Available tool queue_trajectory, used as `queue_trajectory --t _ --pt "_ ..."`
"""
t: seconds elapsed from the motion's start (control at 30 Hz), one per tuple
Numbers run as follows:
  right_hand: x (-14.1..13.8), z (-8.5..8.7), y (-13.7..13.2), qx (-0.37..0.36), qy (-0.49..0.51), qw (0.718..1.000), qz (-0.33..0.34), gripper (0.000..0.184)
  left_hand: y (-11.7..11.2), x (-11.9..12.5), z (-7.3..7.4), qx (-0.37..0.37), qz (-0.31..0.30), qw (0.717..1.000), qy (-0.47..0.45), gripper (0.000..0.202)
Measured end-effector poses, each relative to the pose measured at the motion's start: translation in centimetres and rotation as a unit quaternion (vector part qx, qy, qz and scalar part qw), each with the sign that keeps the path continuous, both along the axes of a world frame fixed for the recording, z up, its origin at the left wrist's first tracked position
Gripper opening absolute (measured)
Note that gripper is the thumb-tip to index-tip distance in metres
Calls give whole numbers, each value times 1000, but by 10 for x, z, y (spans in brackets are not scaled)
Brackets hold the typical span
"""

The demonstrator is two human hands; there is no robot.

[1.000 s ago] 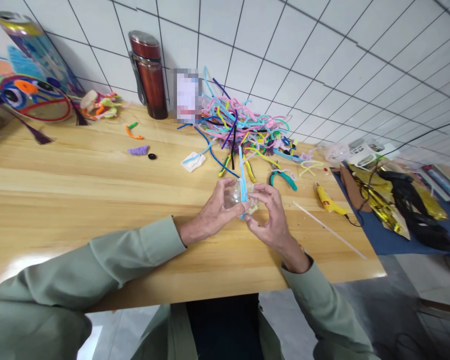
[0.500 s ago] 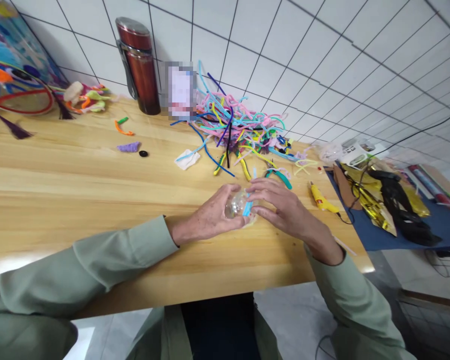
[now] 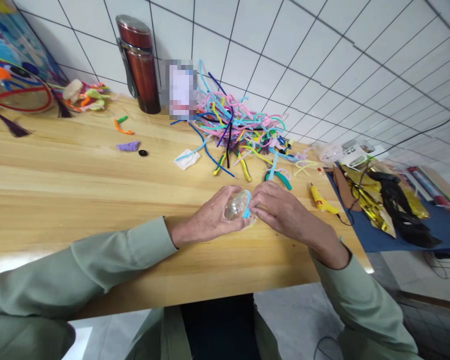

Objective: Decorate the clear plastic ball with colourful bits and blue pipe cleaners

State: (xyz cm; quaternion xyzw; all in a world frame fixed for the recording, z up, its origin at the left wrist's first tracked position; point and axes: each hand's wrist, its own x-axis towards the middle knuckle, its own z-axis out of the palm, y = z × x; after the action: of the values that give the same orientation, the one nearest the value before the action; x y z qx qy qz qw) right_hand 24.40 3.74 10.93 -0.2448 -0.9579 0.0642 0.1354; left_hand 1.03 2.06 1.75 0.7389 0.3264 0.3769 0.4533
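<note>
My left hand (image 3: 212,215) is wrapped round a clear, shiny ball-like piece (image 3: 236,206), which looks like plastic. A light blue pipe cleaner (image 3: 273,166) bends over the right side of this piece. Its free end sticks up beyond my right hand (image 3: 279,209), whose fingers are pinched on the strip close to the clear piece. Both hands are just above the wooden table. The underside of the clear piece is hidden by my left fingers.
Behind my hands lies a heap of coloured pipe cleaners (image 3: 240,120), with yellow-green pliers (image 3: 243,167) and teal-handled pliers (image 3: 283,180) before it. A yellow glue gun (image 3: 322,200) lies to the right, its cord trailing. A red thermos (image 3: 140,65) stands by the tiled wall.
My right fingers have closed from a looser spread into a pinch. The blue pipe cleaner now curves round the clear piece, and its free end has swung right and shows longer. My left hand holds still.
</note>
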Motion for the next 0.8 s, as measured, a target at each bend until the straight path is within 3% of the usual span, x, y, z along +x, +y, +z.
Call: queue_trajectory --t 0.2,0.27,0.33,0.37,0.43,0.5,0.57,0.6,0.67,0.77,0.8 --pt "2 2 -6 43 22 998 -37 9 -2 1 -6 36 25 999 0 64" --pt "8 0 -14 73 91 986 -115 7 -1 2 -11 76 48 996 -6 66" --pt "15 -7 -23 59 193 953 -226 10 1 3 -17 126 70 990 -6 71" --pt "17 -13 -27 14 242 930 -275 12 1 4 -20 151 78 985 -3 74" --pt "18 -29 -31 -142 320 877 -328 23 2 4 -26 198 85 976 3 77" --pt "14 -44 -31 -296 369 821 -318 38 2 5 -30 235 81 969 13 78" --pt "7 -55 -32 -365 405 787 -287 41 2 4 -32 260 74 963 20 77" --pt "4 -58 -34 -364 421 785 -273 35 2 4 -32 267 74 961 20 77" --pt "-1 -57 -41 -318 433 809 -239 21 4 3 -32 271 78 959 11 78" --pt "-1 -48 -58 -200 389 880 -185 3 9 1 -31 239 79 968 -10 80" --pt "0 -45 -64 -166 360 902 -169 9 10 0 -31 219 80 972 -15 81"
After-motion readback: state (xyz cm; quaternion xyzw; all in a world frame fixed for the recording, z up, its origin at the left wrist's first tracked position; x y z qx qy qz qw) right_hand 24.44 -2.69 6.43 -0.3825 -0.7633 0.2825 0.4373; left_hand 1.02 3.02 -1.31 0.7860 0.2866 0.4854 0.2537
